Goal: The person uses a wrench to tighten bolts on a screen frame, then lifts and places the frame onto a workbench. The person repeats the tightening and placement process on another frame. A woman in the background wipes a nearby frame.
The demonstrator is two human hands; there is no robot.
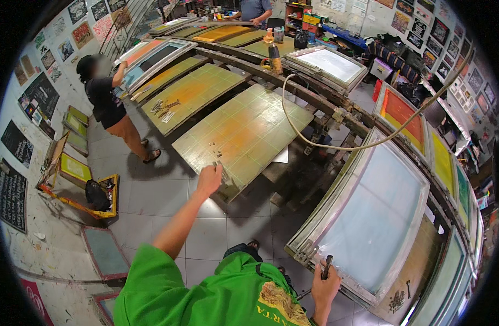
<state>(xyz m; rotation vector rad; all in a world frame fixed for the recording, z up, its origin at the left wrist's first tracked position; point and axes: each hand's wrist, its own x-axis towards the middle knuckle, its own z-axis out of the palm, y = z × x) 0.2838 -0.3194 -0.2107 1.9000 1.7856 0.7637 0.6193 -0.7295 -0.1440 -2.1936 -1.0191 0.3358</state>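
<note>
My left hand [209, 181] is closed at the near corner of a greenish, orange-stained printing board [249, 127]. Whatever its fingers hold, if anything, is too small to make out. A few small metal pieces [215, 151] lie on the board just beyond it. At the lower right, my right hand [325, 283] grips a short dark-handled tool [327, 265], whose working end I cannot make out. That hand is beside the near corner of a framed silkscreen [369, 201] with pale blue mesh. Metal clamp hardware [305, 252] sits on the frame's corner, close to the hand.
A cable [336, 146] loops above the rails between the boards. Metal pieces [165, 108] lie on another board. A person [105, 89] stands at the left by raised screens; another [255, 10] is at the far end. More screens [105, 252] lean along the left wall.
</note>
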